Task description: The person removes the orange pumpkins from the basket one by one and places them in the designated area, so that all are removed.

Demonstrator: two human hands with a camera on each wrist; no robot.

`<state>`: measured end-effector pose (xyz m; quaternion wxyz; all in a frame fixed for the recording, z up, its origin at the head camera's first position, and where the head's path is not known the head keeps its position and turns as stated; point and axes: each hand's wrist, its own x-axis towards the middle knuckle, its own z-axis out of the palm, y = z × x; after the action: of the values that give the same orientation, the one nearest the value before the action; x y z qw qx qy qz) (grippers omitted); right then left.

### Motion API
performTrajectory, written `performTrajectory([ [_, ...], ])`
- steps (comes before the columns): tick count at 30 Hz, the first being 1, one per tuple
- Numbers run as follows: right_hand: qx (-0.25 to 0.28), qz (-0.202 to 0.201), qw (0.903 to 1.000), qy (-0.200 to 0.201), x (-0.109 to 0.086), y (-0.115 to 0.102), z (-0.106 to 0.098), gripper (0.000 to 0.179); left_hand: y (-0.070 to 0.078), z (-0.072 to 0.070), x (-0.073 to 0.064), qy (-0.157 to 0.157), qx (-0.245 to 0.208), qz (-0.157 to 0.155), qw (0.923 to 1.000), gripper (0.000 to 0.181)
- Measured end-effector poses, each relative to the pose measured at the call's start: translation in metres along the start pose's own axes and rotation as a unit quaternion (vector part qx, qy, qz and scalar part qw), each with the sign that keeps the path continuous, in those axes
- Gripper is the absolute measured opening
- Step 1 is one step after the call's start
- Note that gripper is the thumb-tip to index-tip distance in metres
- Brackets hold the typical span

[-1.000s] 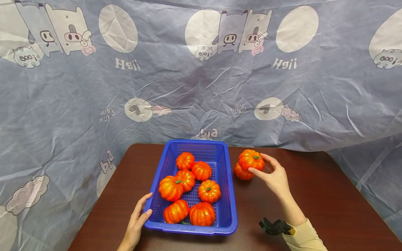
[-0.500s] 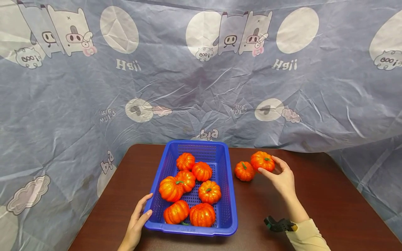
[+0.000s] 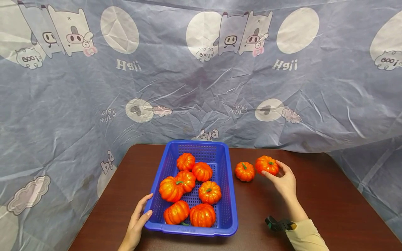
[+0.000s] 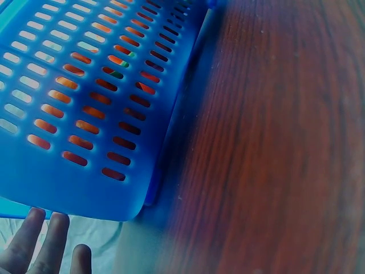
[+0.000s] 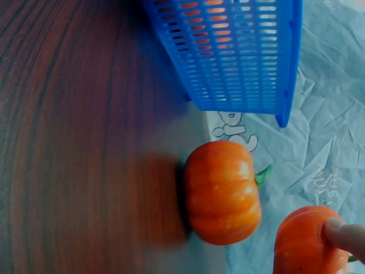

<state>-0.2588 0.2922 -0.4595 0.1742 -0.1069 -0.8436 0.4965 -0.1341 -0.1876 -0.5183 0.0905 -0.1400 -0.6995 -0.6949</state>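
Head: right grip [image 3: 284, 179] pinches an orange ribbed pumpkin [image 3: 267, 165], thumb on the near side, fingers round the right. Can't tell if its underside touches the table [image 3: 329, 195]. Second pumpkin [image 3: 245, 171] just left, small gap. Left grip [image 3: 136, 221] rests at the blue basket's [image 3: 188, 229] left rim, fingers extended, thumb spread. Seven more pumpkins [image 3: 209, 192] in the basket. Gloss suggests light, stiff, a bit slick; I'd hold across the ribbed sides and leave the green stem [image 3: 270, 163] alone. Most room is right, toward the table's right edge; printed cloth [image 3: 188, 83] hangs close behind the far edge.

Left wrist: fingertips meet the basket edge; can't see whether they hook it. Table runs alongside the slotted wall.

Right wrist: one digit presses the held pumpkin, no dent showing, so likely a firm shell. Second pumpkin sits basket-side: watch for a bump there.
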Motion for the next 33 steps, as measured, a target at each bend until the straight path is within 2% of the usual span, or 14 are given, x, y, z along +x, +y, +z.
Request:
performTrajectory([
  [5,0.000,-0.005,0.9999,0.013,0.003,0.011,0.003,0.074,0.000,-0.001,-0.001,-0.017,-0.004,0.008,0.9998,0.047],
  [10,-0.006,-0.008,0.9998,0.015,0.005,0.019,0.004,0.074,0.000,-0.001,0.000,-0.015,-0.004,0.008,0.9999,0.047],
  [18,-0.065,-0.003,0.9979,0.011,0.005,0.031,0.007,0.074,-0.001,-0.003,0.000,-0.017,0.002,-0.002,0.9999,0.047],
  [27,-0.079,-0.009,0.9968,0.006,0.008,0.041,0.011,0.073,-0.001,-0.002,0.000,-0.026,-0.006,0.027,0.9993,0.047],
  [33,-0.078,-0.009,0.9969,-0.001,0.011,0.043,0.014,0.075,0.000,0.000,0.000,-0.001,0.002,0.017,0.9999,0.047],
])
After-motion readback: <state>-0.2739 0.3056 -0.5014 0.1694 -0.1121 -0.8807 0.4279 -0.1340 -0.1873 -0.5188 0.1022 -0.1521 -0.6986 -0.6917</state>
